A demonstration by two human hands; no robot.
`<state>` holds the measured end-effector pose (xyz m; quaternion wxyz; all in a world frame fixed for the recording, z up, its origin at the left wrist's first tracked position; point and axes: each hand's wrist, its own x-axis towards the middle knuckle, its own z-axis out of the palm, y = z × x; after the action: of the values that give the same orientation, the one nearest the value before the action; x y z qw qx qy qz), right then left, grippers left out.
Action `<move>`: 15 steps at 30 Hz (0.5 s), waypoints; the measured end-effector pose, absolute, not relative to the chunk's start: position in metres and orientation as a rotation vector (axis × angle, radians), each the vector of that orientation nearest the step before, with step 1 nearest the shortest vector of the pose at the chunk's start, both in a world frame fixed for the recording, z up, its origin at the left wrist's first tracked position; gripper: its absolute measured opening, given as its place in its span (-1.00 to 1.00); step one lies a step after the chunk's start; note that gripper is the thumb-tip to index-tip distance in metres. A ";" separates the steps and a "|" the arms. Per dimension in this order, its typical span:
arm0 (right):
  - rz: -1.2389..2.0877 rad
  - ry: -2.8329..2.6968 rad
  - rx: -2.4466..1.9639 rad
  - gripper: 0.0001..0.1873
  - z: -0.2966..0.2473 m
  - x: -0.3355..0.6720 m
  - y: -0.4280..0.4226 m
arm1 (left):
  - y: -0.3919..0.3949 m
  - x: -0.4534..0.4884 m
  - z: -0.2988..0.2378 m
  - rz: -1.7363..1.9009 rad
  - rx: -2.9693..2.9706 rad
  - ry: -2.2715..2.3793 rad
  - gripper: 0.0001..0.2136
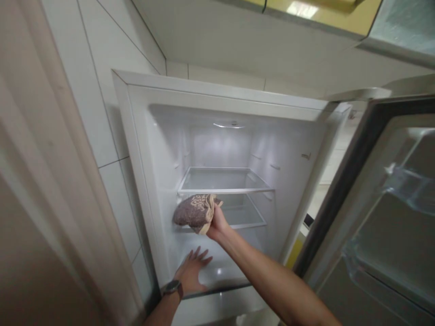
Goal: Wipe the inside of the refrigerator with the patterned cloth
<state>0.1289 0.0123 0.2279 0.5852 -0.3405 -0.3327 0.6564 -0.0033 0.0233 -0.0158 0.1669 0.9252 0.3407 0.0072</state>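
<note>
My right hand (217,222) reaches into an open fridge (222,87) and grips a brown cloth (194,213) with a beige pattern and beige edging. The cloth is bunched up against the left side, at the height of the lower glass shelf (238,210), and covers that shelf's left part. Below it, my left hand (193,270), with a dark watch (172,287) on the wrist, has its fingers spread over the fridge's white bottom surface (226,265). Whether the left palm presses on that surface I cannot tell.
Above the cloth sits an upper glass shelf (224,179). The fridge door (384,244) stands open on the right, with clear door racks (414,188). A tiled wall (102,113) is close on the left, and yellow cabinets (316,16) hang overhead.
</note>
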 end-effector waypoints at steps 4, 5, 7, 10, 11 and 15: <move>1.165 -0.733 -0.974 -0.70 0.250 0.152 -0.035 | 0.029 -0.003 -0.024 0.030 2.649 0.941 0.08; 0.994 -0.742 -1.000 -0.71 0.262 0.164 -0.046 | 0.030 -0.002 -0.025 0.025 2.649 0.938 0.08; 0.602 -0.798 -1.028 -0.69 0.293 0.194 -0.063 | 0.030 -0.001 -0.025 0.011 2.643 0.951 0.09; -0.048 -0.971 -1.122 -0.66 0.342 0.242 -0.080 | 0.027 0.001 -0.020 0.018 2.628 0.982 0.09; -0.256 -1.020 -1.199 -0.66 0.354 0.258 -0.081 | 0.025 0.001 -0.017 0.029 2.624 0.986 0.10; -0.932 -1.098 -1.573 -0.58 0.367 0.305 -0.064 | 0.021 0.001 -0.014 0.049 2.614 0.988 0.09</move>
<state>0.3049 -0.0641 0.3675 0.4835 -0.6456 -0.4508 -0.3825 0.0008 0.0215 -0.0142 0.1725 0.9213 0.3481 0.0173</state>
